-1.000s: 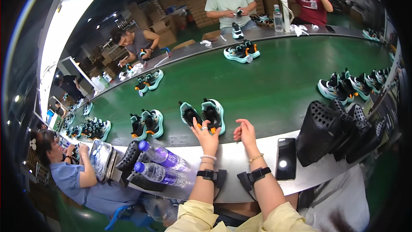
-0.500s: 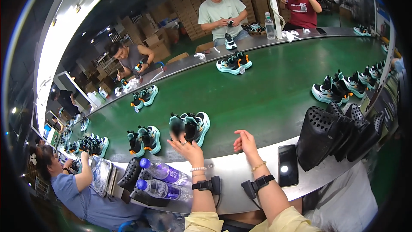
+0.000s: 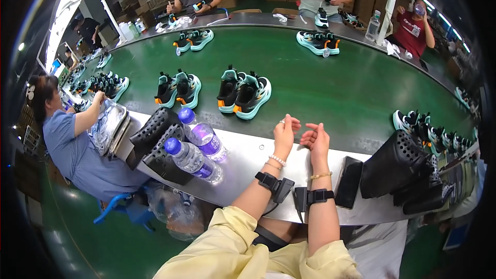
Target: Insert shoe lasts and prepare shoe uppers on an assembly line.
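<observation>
Over the front edge of the green work surface (image 3: 320,80), my left hand (image 3: 285,138) and my right hand (image 3: 316,140) are side by side, a small gap between them. Both are empty, palms turned inward, with loosely bent fingers standing apart. Left of my hands, the nearest pair of black and mint sneakers (image 3: 253,97) with orange heel parts stands on the green surface; neither hand touches it. Another such pair of sneakers (image 3: 178,90) is farther left. A black phone (image 3: 349,182) lies on the metal ledge (image 3: 248,152) beside my right forearm.
Two clear bottles (image 3: 194,160) with purple caps stand left on the ledge. Black perforated shoe-shaped forms (image 3: 390,165) crowd its right end. More sneakers (image 3: 318,43) stand across the surface and at both sides. A co-worker in blue (image 3: 93,139) sits at left; others work opposite.
My left hand has drawn away from the nearest sneakers and come in beside my right hand. The whole view has shifted, so the far side now appears higher and farther right.
</observation>
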